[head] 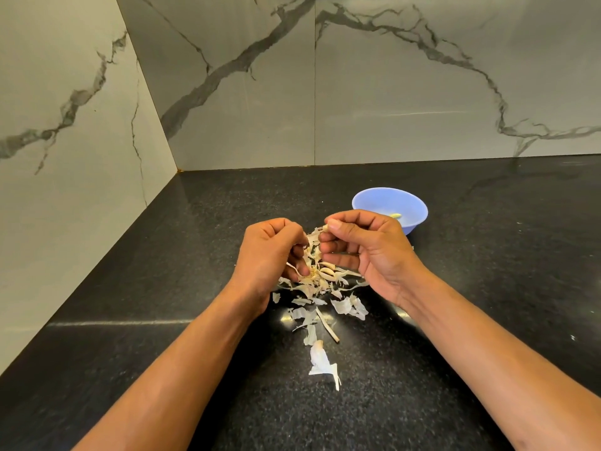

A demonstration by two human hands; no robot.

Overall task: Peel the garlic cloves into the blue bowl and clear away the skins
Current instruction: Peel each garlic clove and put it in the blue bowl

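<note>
Garlic clove [324,228] sits pinched between the thumb and forefinger of the right hand [364,252], raised above the heap of skins [320,288] on the black counter [487,255]. Left hand [271,255] curls its fingers round the papery garlic head [317,271] just below. Blue bowl [374,200] stands just behind the right hand.

- One blue bowl [389,203], with one pale clove [396,215] visible inside it
- Two hands: left hand [270,255], right hand [367,249]
- Garlic skins [320,307]: many scraps, too many to count
- One dry stem [327,325]
</note>
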